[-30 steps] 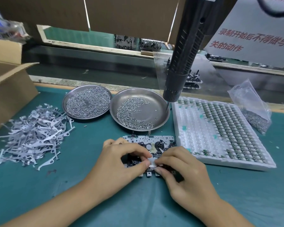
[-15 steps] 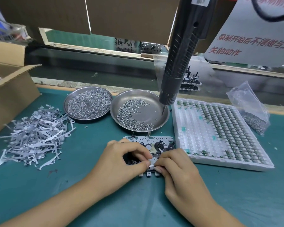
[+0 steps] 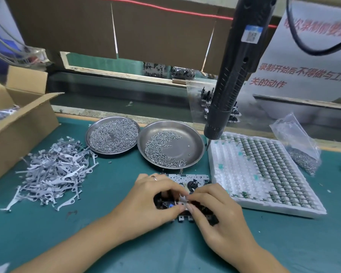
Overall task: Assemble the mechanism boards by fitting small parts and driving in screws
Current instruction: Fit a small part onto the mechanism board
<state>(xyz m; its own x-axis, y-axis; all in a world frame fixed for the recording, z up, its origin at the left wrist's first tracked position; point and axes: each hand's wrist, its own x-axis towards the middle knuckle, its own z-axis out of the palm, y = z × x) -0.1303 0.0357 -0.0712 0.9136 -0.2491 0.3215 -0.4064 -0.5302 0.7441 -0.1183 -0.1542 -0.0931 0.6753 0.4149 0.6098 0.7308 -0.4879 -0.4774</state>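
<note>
The left hand [image 3: 154, 201] and right hand [image 3: 215, 211] both pinch a small grey part [image 3: 182, 199] onto the board [image 3: 187, 179] at 6 o'clock; fitting seems under way, screws [image 3: 161, 148] at 12 o'clock untouched, driver [image 3: 230, 79] hanging idle at 1 o'clock

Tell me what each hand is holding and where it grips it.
Both hands, left and right, pinch a small pale part between fingertips, over the board. Which end each grips cannot be told.
</note>
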